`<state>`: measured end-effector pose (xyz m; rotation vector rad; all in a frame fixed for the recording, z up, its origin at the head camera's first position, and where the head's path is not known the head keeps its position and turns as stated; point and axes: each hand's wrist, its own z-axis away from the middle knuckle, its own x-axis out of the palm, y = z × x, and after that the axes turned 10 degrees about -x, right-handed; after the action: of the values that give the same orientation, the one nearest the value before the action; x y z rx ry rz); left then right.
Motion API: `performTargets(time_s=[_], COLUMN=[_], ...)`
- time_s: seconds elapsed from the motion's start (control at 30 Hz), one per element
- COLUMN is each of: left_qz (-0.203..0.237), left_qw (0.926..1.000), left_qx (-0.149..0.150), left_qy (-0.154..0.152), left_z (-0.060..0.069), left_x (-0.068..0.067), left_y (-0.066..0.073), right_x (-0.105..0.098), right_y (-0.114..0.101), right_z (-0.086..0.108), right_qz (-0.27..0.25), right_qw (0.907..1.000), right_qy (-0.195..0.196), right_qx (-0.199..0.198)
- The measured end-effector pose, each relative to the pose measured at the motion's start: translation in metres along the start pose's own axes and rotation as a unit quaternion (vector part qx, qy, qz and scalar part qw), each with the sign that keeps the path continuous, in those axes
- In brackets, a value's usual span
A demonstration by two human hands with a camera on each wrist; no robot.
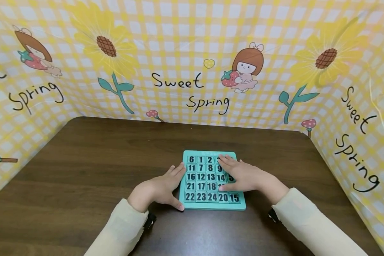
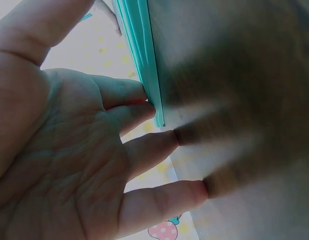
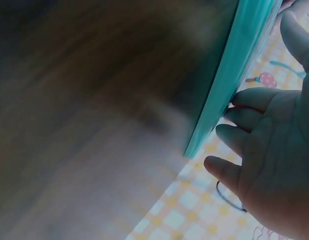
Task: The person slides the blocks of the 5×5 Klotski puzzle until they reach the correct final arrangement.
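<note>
A turquoise sliding number puzzle (image 1: pixel 212 201) lies flat on the table, its square tiles printed with bold black numbers. Along its left edge is my left hand (image 1: pixel 162 188), fingers extended and thumb at the near left corner. In the left wrist view, some fingertips touch the puzzle's side (image 2: pixel 144 60). My right hand (image 1: pixel 243 174) lies across the puzzle's right part, fingers extended, covering several tiles in the right columns. In the right wrist view, its fingers (image 3: pixel 254 100) are at the turquoise edge (image 3: pixel 219 90). Neither hand is curled around anything.
The puzzle is on a dark brown wooden table (image 1: pixel 83 185). A yellow checked cloth (image 1: pixel 179 42) with flowers, cartoon figures and lettering stands behind the table and along both sides. Black bands (image 1: pixel 149 220) show at the cuffs of the light sleeves (image 1: pixel 118 231).
</note>
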<state>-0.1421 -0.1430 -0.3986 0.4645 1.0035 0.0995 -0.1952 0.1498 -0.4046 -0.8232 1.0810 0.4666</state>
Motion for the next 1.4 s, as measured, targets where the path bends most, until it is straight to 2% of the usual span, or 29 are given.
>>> performTargets(time_s=[0.17,0.4,0.5,0.63,0.77,1.13,1.4], left_qz=[0.003,-0.001,-0.005,-0.002,0.004,0.002,-0.005], left_qw=[1.0,1.0,0.9999,0.9999,1.0,0.9999,0.9999], left_qx=[-0.003,-0.006,-0.01,-0.011,-0.009,-0.012,-0.012], left_qy=[-0.001,0.001,0.006,0.007,0.002,0.0,0.002], left_z=[0.0,0.0,0.0,0.001,0.002,0.001,0.0], left_x=[0.001,0.001,0.0,-0.001,0.0,0.001,0.001], left_y=[0.001,0.0,-0.001,-0.002,-0.001,0.001,0.0], right_x=[0.001,0.008,0.011,0.012,0.012,0.009,0.008], right_y=[-0.001,0.004,0.006,0.006,0.007,0.017,0.016], right_z=[0.002,0.032,0.043,0.05,0.05,0.042,0.041], right_qz=[0.007,0.028,0.049,0.061,0.057,0.057,0.061], right_qw=[1.0,0.997,0.9944,0.9927,0.9934,0.9969,0.9967], right_qy=[-0.002,0.05,0.07,0.077,0.07,0.038,0.043], right_qx=[0.001,-0.052,-0.062,-0.07,-0.071,-0.039,-0.032])
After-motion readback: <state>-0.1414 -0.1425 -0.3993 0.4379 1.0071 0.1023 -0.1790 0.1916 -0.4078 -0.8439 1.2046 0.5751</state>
